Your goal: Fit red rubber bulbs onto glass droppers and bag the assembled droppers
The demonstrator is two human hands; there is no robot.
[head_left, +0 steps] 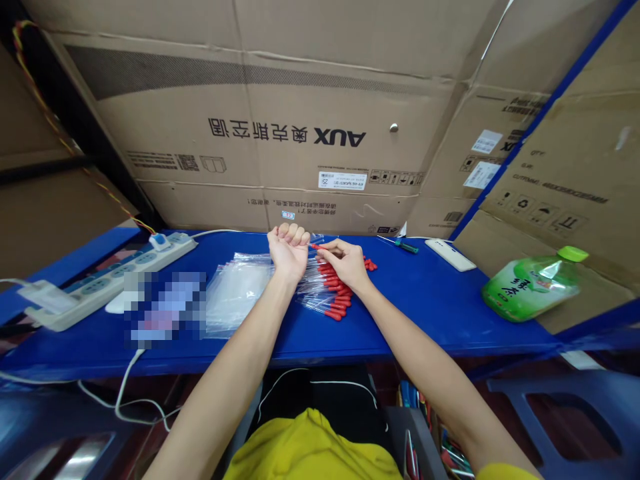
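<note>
- Blue worktop (420, 327); printed cardboard (280, 93) behind.
- Red-ended piece (319, 247): between both hands, its red part pinched by the nearly closed fingers of the right hand (347, 263).
- Left hand (291, 253): fingers curled beside it; hold on clear film cannot be told.
- Handling, judged: light pinch, piece straight, film unsnagged.
- Just beneath: red-ended pile (338, 308).
- Leftward: clear bags (240, 293), stacked.
- Far right: green bottle (530, 287).

Blue table (430, 320) — clear bags (237, 293), red-handled tools (341, 297)
</note>
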